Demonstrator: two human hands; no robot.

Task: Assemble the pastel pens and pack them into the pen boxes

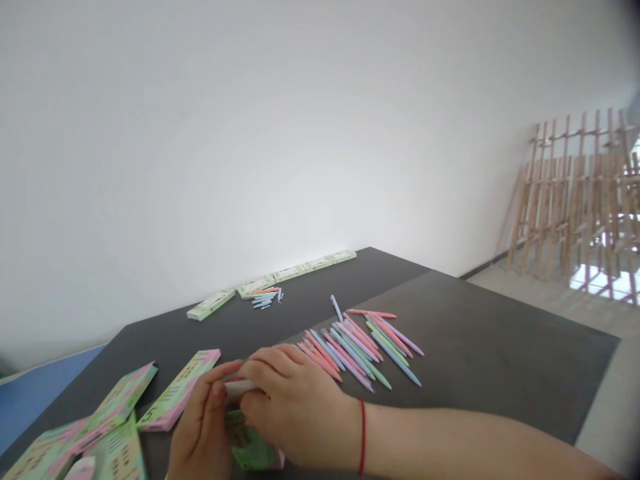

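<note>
Low in the view, my left hand [203, 427] and my right hand [300, 403] come together around a green and pink cardboard pen box [253, 445]. The left hand's fingers curl along one side of it. My right hand lies over the top with its fingers bent in, hiding much of the box. Between the two hands shows a pale grey-white strip [239, 389]; whether it is a flap or contents I cannot tell. Just beyond the right hand, many pastel pens [357, 347] in pink, blue, green and purple are spread on the dark table [480, 360].
Left of my hands lie a patterned box [183, 390] and several more, overlapping, such as another box [117, 403]. Along the wall runs a row of green-white boxes [213, 305] beside a small pile of pens [265, 298]. Wooden racks [570, 200] lean at the right.
</note>
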